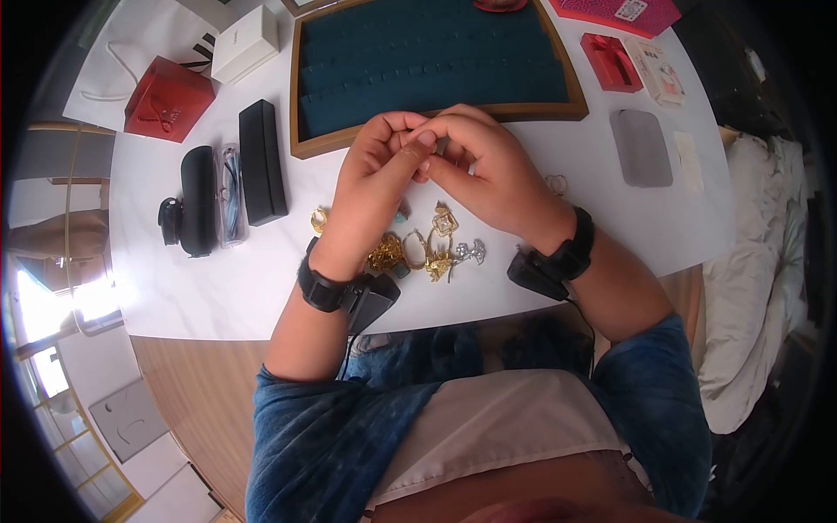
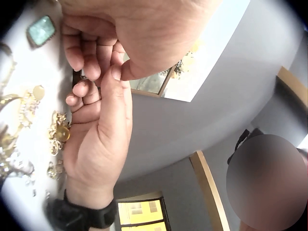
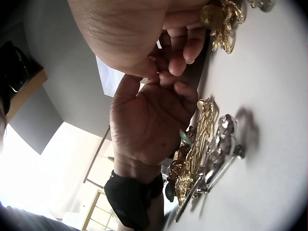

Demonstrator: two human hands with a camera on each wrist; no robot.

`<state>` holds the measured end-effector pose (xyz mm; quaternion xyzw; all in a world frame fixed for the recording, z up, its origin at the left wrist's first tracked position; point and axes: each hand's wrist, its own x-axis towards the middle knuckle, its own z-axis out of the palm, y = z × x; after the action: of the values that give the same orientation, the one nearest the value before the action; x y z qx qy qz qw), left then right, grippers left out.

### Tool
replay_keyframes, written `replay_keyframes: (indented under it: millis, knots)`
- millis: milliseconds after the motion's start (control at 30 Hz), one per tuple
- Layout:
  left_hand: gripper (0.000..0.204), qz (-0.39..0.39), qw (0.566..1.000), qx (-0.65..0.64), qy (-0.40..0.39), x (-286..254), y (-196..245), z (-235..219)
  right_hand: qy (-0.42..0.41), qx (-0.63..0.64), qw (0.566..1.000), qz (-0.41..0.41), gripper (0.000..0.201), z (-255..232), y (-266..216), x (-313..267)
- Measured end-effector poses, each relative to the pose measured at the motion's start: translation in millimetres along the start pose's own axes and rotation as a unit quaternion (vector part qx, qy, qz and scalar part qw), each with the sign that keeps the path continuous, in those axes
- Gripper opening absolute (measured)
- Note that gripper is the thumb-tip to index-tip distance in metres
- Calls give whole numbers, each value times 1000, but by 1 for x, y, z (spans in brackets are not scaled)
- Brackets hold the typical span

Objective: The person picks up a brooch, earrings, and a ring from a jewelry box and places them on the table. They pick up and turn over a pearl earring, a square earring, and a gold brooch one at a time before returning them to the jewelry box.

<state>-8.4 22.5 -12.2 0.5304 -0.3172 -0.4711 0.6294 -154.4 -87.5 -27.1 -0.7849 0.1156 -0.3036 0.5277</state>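
Both hands meet in front of the tray, fingers curled and fingertips together. The left hand (image 1: 384, 166) and the right hand (image 1: 479, 161) pinch a small piece between them, nearly all hidden; only a silvery glint (image 2: 83, 74) shows at the fingertips in the left wrist view, and I cannot tell its kind. Below the wrists lies a pile of jewellery: a tangled gold chain (image 1: 384, 254), gold hoops (image 1: 414, 250), a square gold ornament (image 1: 445, 220) and a silver flower-like piece (image 1: 471, 252). A turquoise stone piece (image 2: 41, 31) lies near the left hand.
A wood-framed tray (image 1: 436, 61) with dark green lining stands just beyond the hands. Left are a black case (image 1: 261, 161), a glasses case (image 1: 199, 200), a red bag (image 1: 170, 98) and a white box (image 1: 245, 44). Right are a grey case (image 1: 643, 148) and a red box (image 1: 610, 63).
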Motion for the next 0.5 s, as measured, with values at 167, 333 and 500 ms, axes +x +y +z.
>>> replay_keyframes:
  millis: [167,333,500]
  knots:
    - [28,2,1000,3,0,0,-1,0,0,6,1000,7,23,0,-1,0]
    - [27,4,1000,11,1,-1,0,1,1,3,1000,4,22,1,0,0]
    - [27,3,1000,14,3,-1,1,2,-1,3,1000,5,22,1,0,0]
